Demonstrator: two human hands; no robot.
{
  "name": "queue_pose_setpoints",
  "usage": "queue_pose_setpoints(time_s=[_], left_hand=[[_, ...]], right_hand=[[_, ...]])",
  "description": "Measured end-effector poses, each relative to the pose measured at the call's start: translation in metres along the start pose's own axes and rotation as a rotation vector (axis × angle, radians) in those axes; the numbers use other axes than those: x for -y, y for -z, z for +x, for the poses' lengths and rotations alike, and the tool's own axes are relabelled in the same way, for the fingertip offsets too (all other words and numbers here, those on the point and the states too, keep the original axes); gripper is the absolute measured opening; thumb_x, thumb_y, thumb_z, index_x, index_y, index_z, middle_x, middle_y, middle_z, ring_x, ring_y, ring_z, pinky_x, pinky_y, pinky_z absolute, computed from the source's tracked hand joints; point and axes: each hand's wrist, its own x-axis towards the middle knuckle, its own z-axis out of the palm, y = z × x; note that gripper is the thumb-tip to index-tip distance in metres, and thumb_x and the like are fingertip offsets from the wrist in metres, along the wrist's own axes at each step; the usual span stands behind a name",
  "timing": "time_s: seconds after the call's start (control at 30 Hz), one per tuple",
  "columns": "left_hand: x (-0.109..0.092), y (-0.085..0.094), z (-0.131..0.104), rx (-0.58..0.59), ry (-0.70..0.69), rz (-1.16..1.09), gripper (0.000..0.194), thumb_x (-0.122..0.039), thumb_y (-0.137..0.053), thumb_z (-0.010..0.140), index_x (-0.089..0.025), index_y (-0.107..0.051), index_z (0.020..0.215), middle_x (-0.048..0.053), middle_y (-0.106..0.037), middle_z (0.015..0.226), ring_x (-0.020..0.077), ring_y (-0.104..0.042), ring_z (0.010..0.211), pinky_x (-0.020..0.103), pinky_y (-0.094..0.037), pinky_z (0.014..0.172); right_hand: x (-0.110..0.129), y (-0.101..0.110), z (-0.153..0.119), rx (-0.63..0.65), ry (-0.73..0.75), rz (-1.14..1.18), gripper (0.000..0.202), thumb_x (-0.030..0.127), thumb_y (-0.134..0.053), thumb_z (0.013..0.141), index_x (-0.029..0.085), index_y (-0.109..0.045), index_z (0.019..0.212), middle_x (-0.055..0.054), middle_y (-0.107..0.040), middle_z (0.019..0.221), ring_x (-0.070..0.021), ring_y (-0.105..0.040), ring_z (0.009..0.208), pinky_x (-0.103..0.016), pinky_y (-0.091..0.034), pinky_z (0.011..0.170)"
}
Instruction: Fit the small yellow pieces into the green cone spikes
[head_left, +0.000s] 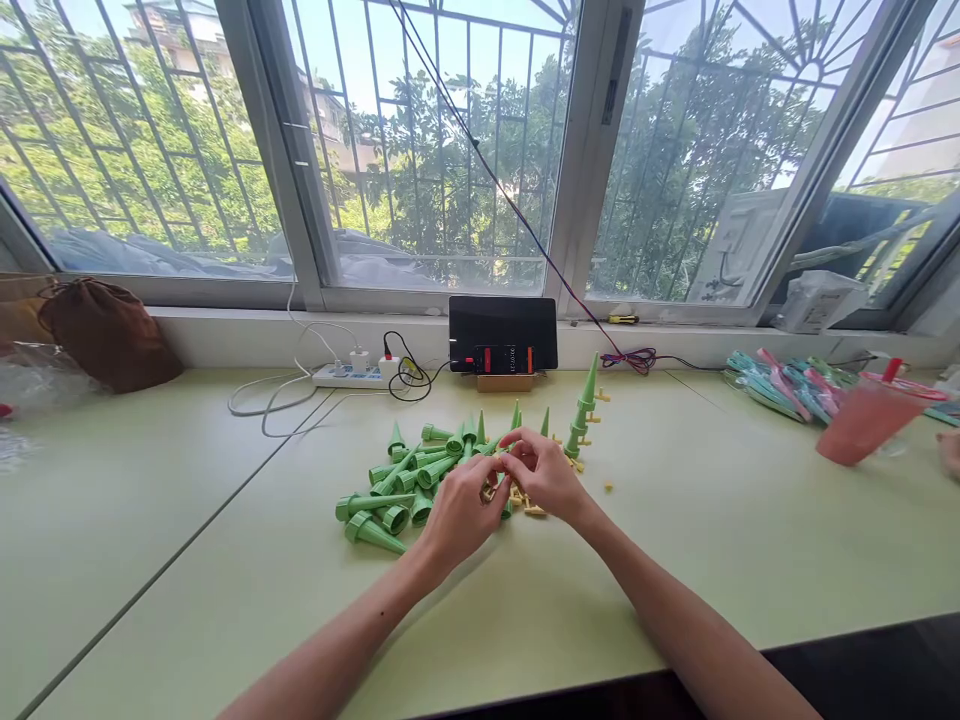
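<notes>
My left hand (466, 505) and my right hand (546, 472) meet over the middle of the table, fingertips pinched together. Whatever small piece is between them is mostly hidden by the fingers; a bit of yellow shows there. Left of and behind the hands lies a heap of green plastic cone spikes (371, 533) with ribbed, hollow collars. Small yellow T-shaped plastic pieces (535, 511) are scattered beneath and beside my right hand. Just right of that hand rises a leaning stack of green spikes (583, 410), with yellow pieces sticking out of its side.
A dark tablet (504, 318) stands at the back with a phone (506, 360) in front. To its left is a power strip (352, 376) with cables. A brown drawstring bag (112, 335) sits far left; a red cup (870, 420) and bagged straps (780, 385) lie right.
</notes>
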Motion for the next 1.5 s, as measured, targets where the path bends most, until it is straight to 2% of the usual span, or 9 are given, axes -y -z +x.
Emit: queue_pose_setpoints(time_s=[0.2, 0.6, 0.9, 1.1, 1.4, 1.5], left_hand=[[0.001, 0.000, 0.000, -0.009, 0.003, -0.003, 0.016, -0.024, -0.048, 0.090, -0.018, -0.062, 0.089, 0.002, -0.060, 0.078, 0.0108, -0.050, 0.059, 0.024, -0.038, 0.057], [-0.003, 0.003, 0.001, -0.035, -0.008, -0.049, 0.015, -0.026, -0.049, 0.091, -0.020, -0.062, 0.086, 0.000, -0.056, 0.083, 0.0079, -0.048, 0.057, 0.022, -0.040, 0.057], [-0.001, 0.000, 0.000, -0.045, -0.006, -0.074, 0.023, -0.030, -0.045, 0.094, -0.019, -0.063, 0.085, 0.001, -0.056, 0.079, 0.0087, -0.046, 0.056, 0.024, -0.039, 0.058], [-0.003, 0.001, 0.001, -0.067, 0.001, -0.058, 0.028, -0.030, -0.041, 0.095, -0.019, -0.061, 0.078, 0.000, -0.053, 0.073, 0.0104, -0.046, 0.058, 0.024, -0.038, 0.058], [0.001, 0.001, 0.004, -0.093, 0.023, -0.073, 0.030, -0.028, -0.039, 0.095, -0.017, -0.057, 0.074, 0.002, -0.056, 0.073, 0.0121, -0.052, 0.064, 0.023, -0.038, 0.057], [0.003, 0.001, 0.004, -0.061, 0.046, -0.062, 0.029, -0.031, -0.039, 0.095, -0.018, -0.058, 0.078, 0.002, -0.058, 0.073, 0.0116, -0.052, 0.060, 0.023, -0.038, 0.056]], right_hand=[[-0.007, 0.001, 0.003, 0.046, -0.065, 0.136, 0.030, 0.039, -0.059, 0.082, 0.019, -0.061, 0.103, 0.000, -0.059, 0.069, -0.0110, -0.052, 0.051, -0.023, -0.042, 0.047], [-0.003, 0.006, 0.005, 0.119, -0.146, 0.343, 0.033, 0.043, -0.068, 0.076, 0.015, -0.063, 0.093, 0.002, -0.059, 0.061, -0.0095, -0.050, 0.047, -0.022, -0.040, 0.045], [-0.006, 0.008, 0.006, 0.096, -0.149, 0.338, 0.033, 0.046, -0.069, 0.074, 0.016, -0.061, 0.087, 0.004, -0.058, 0.056, -0.0093, -0.052, 0.047, -0.021, -0.040, 0.045], [0.000, 0.009, 0.005, 0.092, -0.152, 0.338, 0.033, 0.046, -0.069, 0.073, 0.017, -0.059, 0.085, 0.003, -0.059, 0.066, -0.0081, -0.052, 0.048, -0.020, -0.041, 0.045], [-0.001, 0.009, 0.005, 0.120, -0.152, 0.293, 0.026, 0.042, -0.066, 0.077, 0.018, -0.058, 0.084, 0.003, -0.057, 0.066, -0.0090, -0.054, 0.049, -0.021, -0.044, 0.046], [-0.004, 0.009, 0.006, 0.083, -0.120, 0.240, 0.023, 0.041, -0.064, 0.078, 0.018, -0.059, 0.083, 0.003, -0.056, 0.065, -0.0091, -0.053, 0.047, -0.022, -0.043, 0.045]])
